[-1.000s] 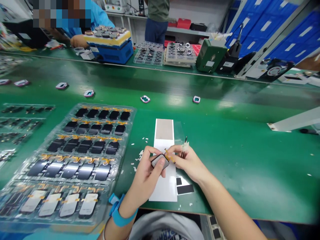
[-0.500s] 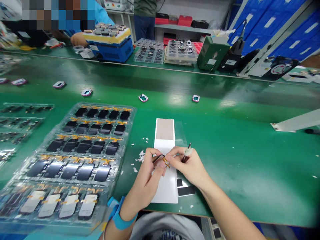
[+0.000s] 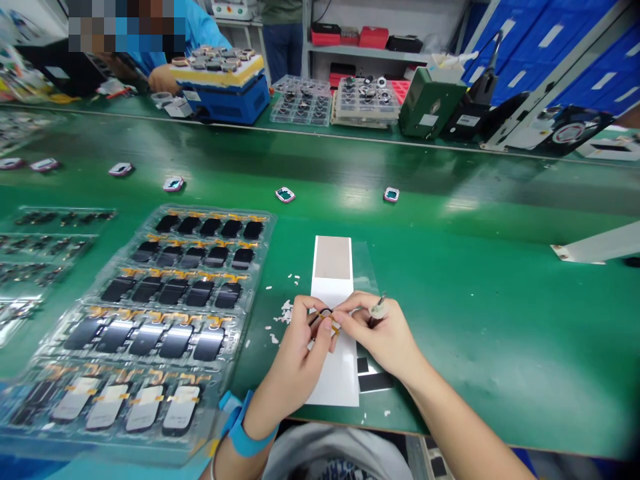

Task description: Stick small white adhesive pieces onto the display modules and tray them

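My left hand (image 3: 296, 367) grips a small dark display part (image 3: 325, 312) with an orange flex cable (image 3: 335, 327), mostly hidden by the fingers. Thumb and forefinger of my right hand (image 3: 383, 340) pinch at the flex cable's end. A thin dark tool, apparently tweezers (image 3: 382, 301), sticks up from the same right hand, tucked against the palm. Both hands are just above a long white sheet (image 3: 334, 383) with a beige patch (image 3: 333, 258) at its far end. Left of them lies a clear plastic tray (image 3: 231, 337) of watch-sized screens with orange flex cables.
White scraps (image 3: 286, 312) lie left of the sheet. Clear film with black strips (image 3: 376, 382) sits under its right side. Several small pink-edged frames (image 3: 285, 195) are spread along the bench. Another tray (image 3: 50, 245) is far left. A co-worker's hand (image 3: 164, 79) rests beside a blue machine (image 3: 225, 100).
The view has shifted slightly. My fingers have moved a little around the display part and its flex cable; both hands keep their hold.
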### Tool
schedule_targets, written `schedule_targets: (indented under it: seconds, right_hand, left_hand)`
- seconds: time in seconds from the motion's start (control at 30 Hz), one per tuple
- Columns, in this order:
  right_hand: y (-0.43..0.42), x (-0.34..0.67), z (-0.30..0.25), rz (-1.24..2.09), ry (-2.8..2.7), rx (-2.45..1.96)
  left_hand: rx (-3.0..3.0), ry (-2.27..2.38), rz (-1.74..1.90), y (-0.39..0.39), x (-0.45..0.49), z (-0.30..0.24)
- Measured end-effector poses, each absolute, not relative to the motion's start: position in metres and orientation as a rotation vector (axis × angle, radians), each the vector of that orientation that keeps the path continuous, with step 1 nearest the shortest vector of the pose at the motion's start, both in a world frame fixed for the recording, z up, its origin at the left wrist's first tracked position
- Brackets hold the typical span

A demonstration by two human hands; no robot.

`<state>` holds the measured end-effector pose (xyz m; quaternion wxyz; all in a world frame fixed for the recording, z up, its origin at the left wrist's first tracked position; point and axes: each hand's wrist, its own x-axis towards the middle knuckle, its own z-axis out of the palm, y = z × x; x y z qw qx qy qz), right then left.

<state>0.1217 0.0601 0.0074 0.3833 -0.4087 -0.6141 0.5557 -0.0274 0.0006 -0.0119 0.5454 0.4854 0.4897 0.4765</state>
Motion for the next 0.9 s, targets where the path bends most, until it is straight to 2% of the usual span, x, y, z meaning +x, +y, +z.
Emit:
schedule_targets:
  seconds: [0.53,0.7,0.8,0.9]
  right_hand:
    - [0.062,0.117,0.002,1.578,-1.511,-1.026]
    - [0.071,0.125,-0.006,1.315,-1.422,-1.112]
    - [0.086,0.138,-0.013,1.085,-1.331,-1.182]
    - [0.1,0.147,-0.02,0.999,-1.293,-1.219]
  left_hand:
    - [1.205,1.24,1.092,0.009,-0.027,-0.012]
    - [1.296,1.366,1.061,0.009,-0.029,-0.009]
    - [1.527,1.506,0.955,0.012,-0.028,-0.001]
    - [1.81,1.565,0.792,0.018,-0.024,0.005]
